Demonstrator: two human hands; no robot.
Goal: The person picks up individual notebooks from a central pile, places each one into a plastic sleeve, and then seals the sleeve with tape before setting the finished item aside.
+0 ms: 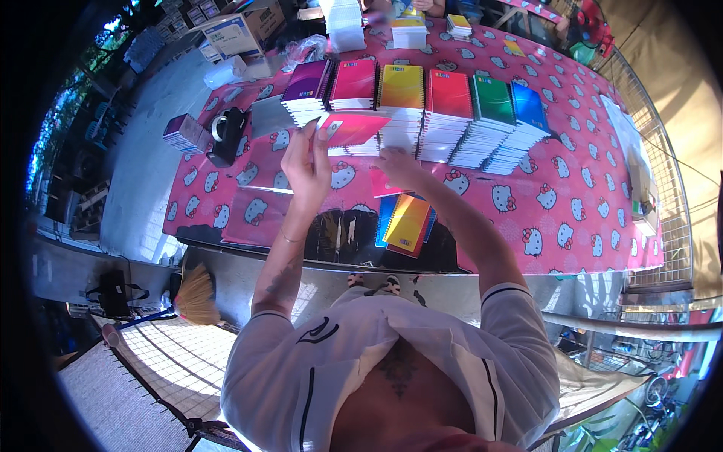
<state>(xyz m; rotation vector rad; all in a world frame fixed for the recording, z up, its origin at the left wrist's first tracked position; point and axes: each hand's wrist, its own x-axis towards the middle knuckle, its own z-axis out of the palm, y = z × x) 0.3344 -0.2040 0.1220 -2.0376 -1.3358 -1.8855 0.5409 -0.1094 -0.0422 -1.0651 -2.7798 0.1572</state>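
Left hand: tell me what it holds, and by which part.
The left hand holds a pink notebook by its left end.

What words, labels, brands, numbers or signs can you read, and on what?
None reads clearly enough to quote.
Stacked notebooks: small marks on several covers, too small to read.
Loose yellow notebook: small mark near its lower end, too small.
Pink cover in the left hand: small pale patch, unreadable.
Carton: print too blurred.
Shirt: black curved mark, no readable word.
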